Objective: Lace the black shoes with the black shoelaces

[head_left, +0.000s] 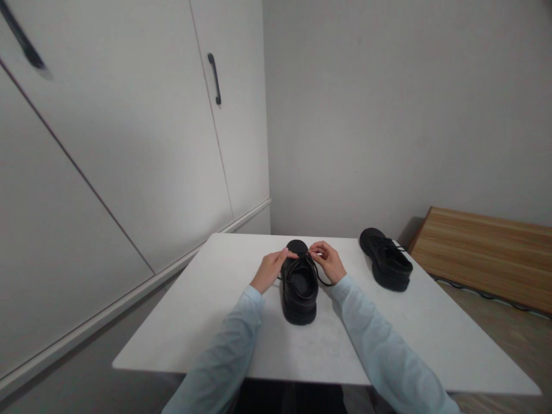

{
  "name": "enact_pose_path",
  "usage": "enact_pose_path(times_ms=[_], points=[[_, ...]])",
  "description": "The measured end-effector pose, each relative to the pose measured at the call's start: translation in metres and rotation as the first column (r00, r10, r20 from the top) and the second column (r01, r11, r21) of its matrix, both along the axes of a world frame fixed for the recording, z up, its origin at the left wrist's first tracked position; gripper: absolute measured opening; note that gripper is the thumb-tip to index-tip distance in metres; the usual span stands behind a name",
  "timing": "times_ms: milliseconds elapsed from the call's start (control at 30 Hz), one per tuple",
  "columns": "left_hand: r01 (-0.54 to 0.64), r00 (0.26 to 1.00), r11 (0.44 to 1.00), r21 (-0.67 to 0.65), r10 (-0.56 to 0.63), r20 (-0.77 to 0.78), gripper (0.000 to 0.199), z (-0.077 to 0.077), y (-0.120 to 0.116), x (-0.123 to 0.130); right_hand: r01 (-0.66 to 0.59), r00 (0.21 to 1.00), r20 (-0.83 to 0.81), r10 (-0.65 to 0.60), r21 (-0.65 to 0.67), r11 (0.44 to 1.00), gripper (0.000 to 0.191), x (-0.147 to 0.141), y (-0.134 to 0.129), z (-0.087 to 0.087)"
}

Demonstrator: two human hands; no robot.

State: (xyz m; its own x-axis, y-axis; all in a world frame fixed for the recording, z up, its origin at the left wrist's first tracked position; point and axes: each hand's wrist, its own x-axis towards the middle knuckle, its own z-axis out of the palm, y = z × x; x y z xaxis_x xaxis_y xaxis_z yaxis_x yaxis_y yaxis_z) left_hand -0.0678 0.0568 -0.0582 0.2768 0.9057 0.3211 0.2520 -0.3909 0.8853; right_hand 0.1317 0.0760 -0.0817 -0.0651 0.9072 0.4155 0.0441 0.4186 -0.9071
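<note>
A black lace-up shoe [299, 310] stands on the white table in front of me, its heel toward me and its toe pointing away. My left hand [272, 267] is at the left side of the lacing, with fingers stretched across the front of the shoe. On the opposite side my right hand [328, 260] pinches the black shoelace [322, 280] between thumb and fingers. Part of the lace hangs in a loop below my right hand. The knot area is partly covered by my fingers.
A second black shoe [390, 267] stands at the right on the white table [194, 328]. Beyond the table's right edge is a wood-grain panel [483, 253]. White cabinet doors [142, 144] with dark handles rise at the left, and a grey wall [388, 115] stands behind.
</note>
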Motion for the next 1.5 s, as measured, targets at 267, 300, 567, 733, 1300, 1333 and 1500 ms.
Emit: enact_pose_path(times_ms=[267, 300, 567, 733, 1300, 1333, 1500], points=[[0.008, 1.000, 1.000, 0.001, -0.008, 0.012, 0.055, 0.000, 0.000, 0.000, 0.053, 0.990, 0.135, -0.044, -0.061, 0.997, 0.017, 0.010, 0.002, -0.001], [0.009, 1.000, 1.000, 0.001, -0.009, 0.013, 0.055, 0.001, -0.001, 0.000, 0.049, 0.988, 0.153, -0.037, -0.077, 0.996, 0.018, 0.011, 0.002, -0.002], [0.012, 1.000, 1.000, -0.004, -0.012, -0.003, 0.055, 0.002, -0.002, -0.001, 0.060, 0.980, 0.195, -0.039, -0.106, 0.993, 0.020, 0.014, 0.004, -0.007], [0.007, 1.000, 1.000, -0.003, -0.007, -0.016, 0.054, 0.003, -0.002, 0.000, 0.114, 0.979, 0.180, -0.098, -0.081, 0.990, 0.020, 0.011, 0.005, -0.010], [0.033, 0.997, 0.998, 0.047, -0.030, -0.067, 0.042, 0.004, -0.003, 0.000, 0.046, 0.999, 0.029, -0.046, -0.011, 0.999, 0.030, 0.010, -0.003, 0.007], [0.040, 0.996, 0.997, 0.060, -0.036, -0.077, 0.038, 0.005, -0.003, -0.001, 0.052, 0.998, 0.024, -0.052, -0.013, 0.999, 0.031, 0.011, -0.003, 0.008], [0.096, 0.989, 0.988, 0.122, -0.081, -0.123, 0.030, 0.005, -0.004, -0.003, 0.060, 0.998, -0.032, -0.061, -0.049, 0.997, 0.033, 0.014, -0.005, 0.012]])
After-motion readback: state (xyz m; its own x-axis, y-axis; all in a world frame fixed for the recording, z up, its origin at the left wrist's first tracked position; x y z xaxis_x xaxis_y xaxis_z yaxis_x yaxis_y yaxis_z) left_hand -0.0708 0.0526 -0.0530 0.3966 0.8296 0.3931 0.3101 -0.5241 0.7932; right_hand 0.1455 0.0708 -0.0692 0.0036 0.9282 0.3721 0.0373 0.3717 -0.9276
